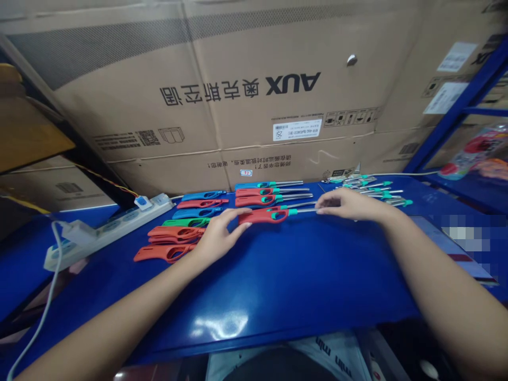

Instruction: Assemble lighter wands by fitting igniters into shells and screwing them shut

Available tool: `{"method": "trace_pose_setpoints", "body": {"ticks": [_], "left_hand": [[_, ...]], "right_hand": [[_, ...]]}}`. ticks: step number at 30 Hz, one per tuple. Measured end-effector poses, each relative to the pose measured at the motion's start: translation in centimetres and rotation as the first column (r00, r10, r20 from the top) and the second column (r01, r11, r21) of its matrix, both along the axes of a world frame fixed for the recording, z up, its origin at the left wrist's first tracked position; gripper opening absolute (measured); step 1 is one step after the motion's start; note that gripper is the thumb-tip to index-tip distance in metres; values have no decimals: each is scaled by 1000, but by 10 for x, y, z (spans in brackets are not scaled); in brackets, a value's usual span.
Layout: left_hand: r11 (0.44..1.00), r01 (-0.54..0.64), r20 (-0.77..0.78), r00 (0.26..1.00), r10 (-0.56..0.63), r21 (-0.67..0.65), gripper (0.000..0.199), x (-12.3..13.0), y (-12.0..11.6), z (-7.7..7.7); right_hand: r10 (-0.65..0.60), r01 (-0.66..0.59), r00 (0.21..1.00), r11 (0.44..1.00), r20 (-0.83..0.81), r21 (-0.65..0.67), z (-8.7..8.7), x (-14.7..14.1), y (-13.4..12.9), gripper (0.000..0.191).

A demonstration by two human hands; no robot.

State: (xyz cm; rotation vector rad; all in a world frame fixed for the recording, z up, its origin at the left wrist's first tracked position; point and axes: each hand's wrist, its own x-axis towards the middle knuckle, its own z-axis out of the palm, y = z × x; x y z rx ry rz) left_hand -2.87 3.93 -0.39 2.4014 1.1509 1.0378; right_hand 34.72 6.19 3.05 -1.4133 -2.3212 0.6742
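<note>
A red lighter (264, 215) with a green collar and a long metal tube lies level above the blue table (278, 275). My left hand (222, 233) pinches the end of its red handle between thumb and fingers. At the tip of its tube, my right hand (339, 205) closes thumb and fingers on the metal. Just behind are red lighters (254, 200) and a blue one (250, 186), all with tubes pointing right. Left of them lie several handles without tubes, among them a green one (186, 222) and an orange one (162, 253). Metal tubes with green ends (384, 194) lie behind my right hand.
A white power strip (111, 227) with plugs and a cable (51, 296) sits at the left. A large cardboard box (238, 127) stands along the back. A blue post (456, 106) rises at the right, near a plastic bottle (472, 153). Flat sheets (456, 254) lie at the right edge.
</note>
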Motion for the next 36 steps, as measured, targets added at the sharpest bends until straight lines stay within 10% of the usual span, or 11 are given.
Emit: {"method": "trace_pose_setpoints", "body": {"ticks": [7,30,36], "left_hand": [[999,-34,-43,998,35,25,27,-10,34,2],[990,-37,-148,987,58,138,22,-4,38,-11],[966,-224,-138,961,241,128,34,-22,48,15]], "right_hand": [[-43,6,997,882,67,472,-31,-11,22,25],[-40,-2,997,867,73,498,-57,-8,38,21],[-48,17,998,821,41,570,-47,-11,30,24]]}}
